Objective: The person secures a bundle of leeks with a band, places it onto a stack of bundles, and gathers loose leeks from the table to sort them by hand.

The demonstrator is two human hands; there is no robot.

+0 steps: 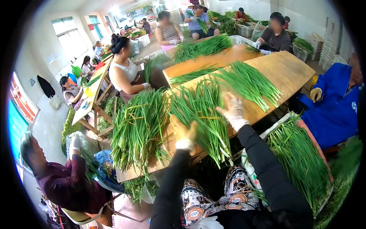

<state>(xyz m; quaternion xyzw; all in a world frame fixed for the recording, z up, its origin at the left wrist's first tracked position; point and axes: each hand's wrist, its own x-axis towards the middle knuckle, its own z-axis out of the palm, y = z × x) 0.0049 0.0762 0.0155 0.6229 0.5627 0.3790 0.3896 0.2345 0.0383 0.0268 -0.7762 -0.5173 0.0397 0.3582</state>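
Note:
A loose bunch of garlic chives (200,118), long and green with pale stem ends, lies across the wooden table in front of me. My left hand (183,133), in a white and yellowish glove, is at its left side with the fingers stretched out. On the opposite side is my right hand (231,110), gloved too, fingers apart and slightly blurred, close to the leaves. Neither hand is closed round anything. Further left, a thicker heap of chives (139,128) hangs over the table's edge. Another bunch (249,82) is spread on the board beyond my right hand.
The wooden table (288,72) stretches away to the upper right. A crate full of chives (331,173) stands by my right arm. A person in a blue garment (328,103) sits at right, one in a dark top (72,179) at left. Several others work across the table.

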